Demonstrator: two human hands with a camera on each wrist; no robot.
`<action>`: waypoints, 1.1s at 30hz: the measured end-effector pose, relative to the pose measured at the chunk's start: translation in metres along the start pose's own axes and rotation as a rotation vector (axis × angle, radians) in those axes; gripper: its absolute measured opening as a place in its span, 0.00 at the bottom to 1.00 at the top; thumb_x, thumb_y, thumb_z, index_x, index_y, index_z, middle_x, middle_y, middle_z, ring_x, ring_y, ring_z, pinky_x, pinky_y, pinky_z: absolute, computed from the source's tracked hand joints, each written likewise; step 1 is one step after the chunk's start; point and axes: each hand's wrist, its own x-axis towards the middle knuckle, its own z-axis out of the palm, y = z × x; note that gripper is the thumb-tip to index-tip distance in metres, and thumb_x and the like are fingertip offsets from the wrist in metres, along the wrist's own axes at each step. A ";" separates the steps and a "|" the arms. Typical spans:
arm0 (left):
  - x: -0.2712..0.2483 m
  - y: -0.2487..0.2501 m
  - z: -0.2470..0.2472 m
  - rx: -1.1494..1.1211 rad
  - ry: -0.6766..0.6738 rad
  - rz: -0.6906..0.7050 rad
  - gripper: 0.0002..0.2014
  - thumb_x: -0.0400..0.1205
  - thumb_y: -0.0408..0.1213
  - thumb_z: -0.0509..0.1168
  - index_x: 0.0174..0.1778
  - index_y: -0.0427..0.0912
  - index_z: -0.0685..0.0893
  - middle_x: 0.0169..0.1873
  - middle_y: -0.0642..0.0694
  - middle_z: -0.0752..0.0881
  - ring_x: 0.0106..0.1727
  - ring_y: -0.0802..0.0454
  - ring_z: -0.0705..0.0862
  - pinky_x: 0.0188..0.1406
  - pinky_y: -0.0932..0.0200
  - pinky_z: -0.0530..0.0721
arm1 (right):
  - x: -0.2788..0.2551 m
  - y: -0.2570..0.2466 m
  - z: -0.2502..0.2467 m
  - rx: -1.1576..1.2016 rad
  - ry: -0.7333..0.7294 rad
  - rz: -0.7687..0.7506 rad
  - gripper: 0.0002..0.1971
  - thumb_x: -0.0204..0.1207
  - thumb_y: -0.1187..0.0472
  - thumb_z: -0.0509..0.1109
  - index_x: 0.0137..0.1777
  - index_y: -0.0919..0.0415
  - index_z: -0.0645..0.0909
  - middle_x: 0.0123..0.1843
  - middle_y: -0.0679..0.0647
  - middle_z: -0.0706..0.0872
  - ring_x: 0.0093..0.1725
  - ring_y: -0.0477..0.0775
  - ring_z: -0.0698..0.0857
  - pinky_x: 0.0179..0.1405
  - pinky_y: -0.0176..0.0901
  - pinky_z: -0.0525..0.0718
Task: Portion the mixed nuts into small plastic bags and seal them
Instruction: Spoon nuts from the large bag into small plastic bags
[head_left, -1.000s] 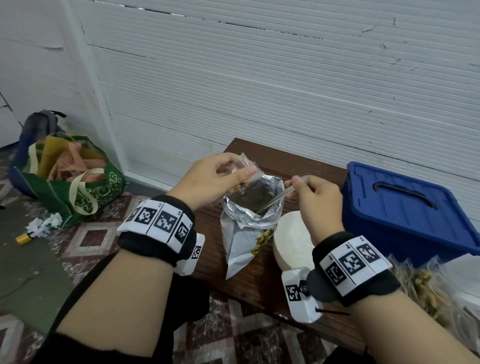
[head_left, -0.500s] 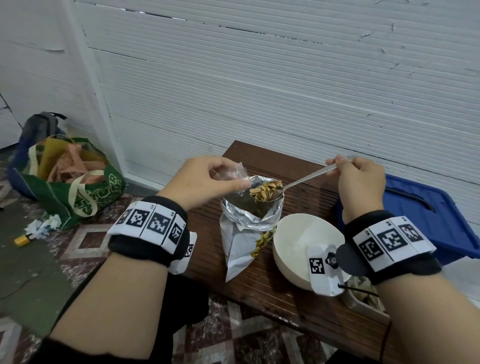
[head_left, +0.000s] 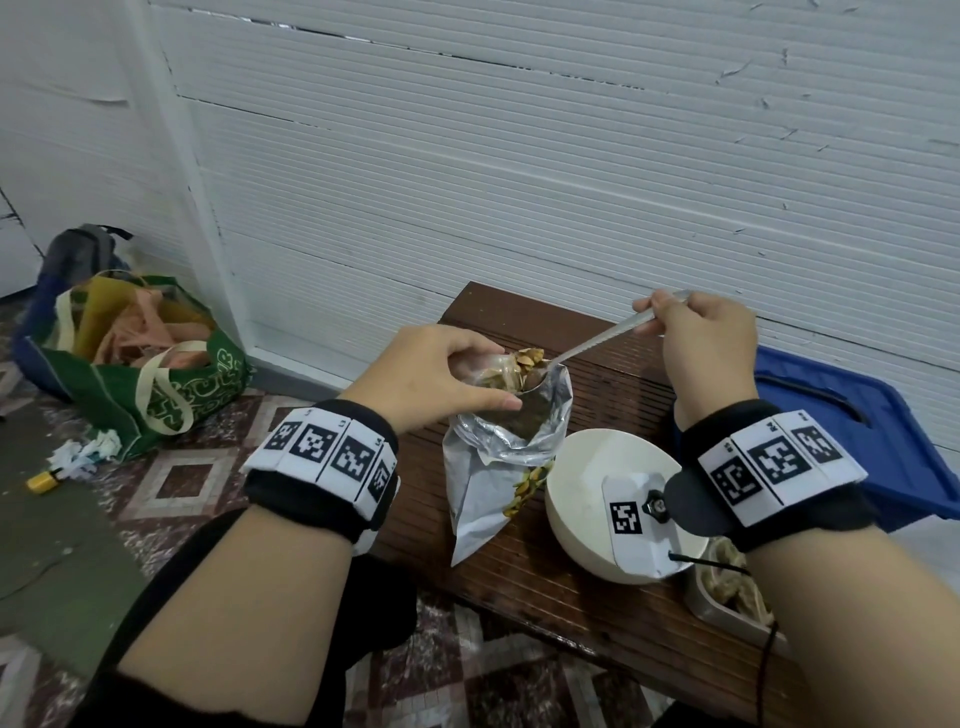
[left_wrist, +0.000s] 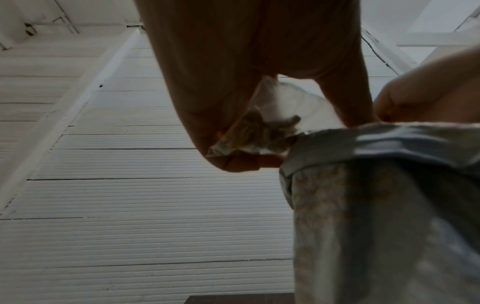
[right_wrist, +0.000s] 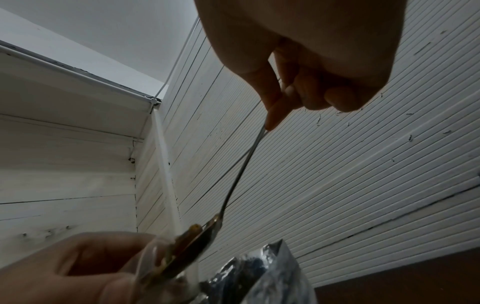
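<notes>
While the right hand (head_left: 709, 358) pinches the end of the metal spoon (head_left: 602, 344) between thumb and curled fingers, the brown slatted bench (head_left: 545, 587) lies below both grips, with the blue lidded crate (head_left: 852, 441) just beside that wrist. Directly under the spoon stands the open foil nut bag (head_left: 498, 467), its mouth touching the left fingertips. Next to the foil bag, below the right wrist, sits the white bowl (head_left: 587, 499). The left hand (head_left: 431, 379) pinches the small clear plastic bag (left_wrist: 280, 115) by its mouth, thumb and fingers curled around it. Into that mouth the spoon's bowl tips, loaded with mixed nuts (head_left: 530, 358), some already inside.
</notes>
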 end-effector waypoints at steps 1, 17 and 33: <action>0.000 0.001 0.002 0.000 0.004 0.004 0.27 0.62 0.54 0.81 0.57 0.54 0.87 0.45 0.62 0.86 0.46 0.69 0.83 0.42 0.79 0.77 | -0.001 0.000 0.002 -0.004 -0.009 0.002 0.22 0.82 0.61 0.64 0.23 0.57 0.80 0.42 0.43 0.89 0.51 0.44 0.85 0.59 0.44 0.78; 0.003 0.004 0.012 -0.088 0.067 0.039 0.23 0.64 0.55 0.79 0.53 0.54 0.88 0.42 0.64 0.87 0.46 0.71 0.83 0.44 0.75 0.78 | -0.016 -0.014 0.010 0.121 -0.167 -0.206 0.17 0.83 0.61 0.65 0.31 0.55 0.83 0.42 0.43 0.90 0.51 0.43 0.87 0.64 0.47 0.79; -0.001 -0.004 -0.003 -0.226 0.085 -0.038 0.17 0.67 0.47 0.79 0.44 0.64 0.79 0.48 0.57 0.84 0.49 0.64 0.82 0.49 0.71 0.78 | -0.010 -0.010 -0.009 0.062 0.151 -0.251 0.14 0.83 0.59 0.64 0.35 0.46 0.82 0.36 0.44 0.86 0.38 0.44 0.84 0.46 0.40 0.82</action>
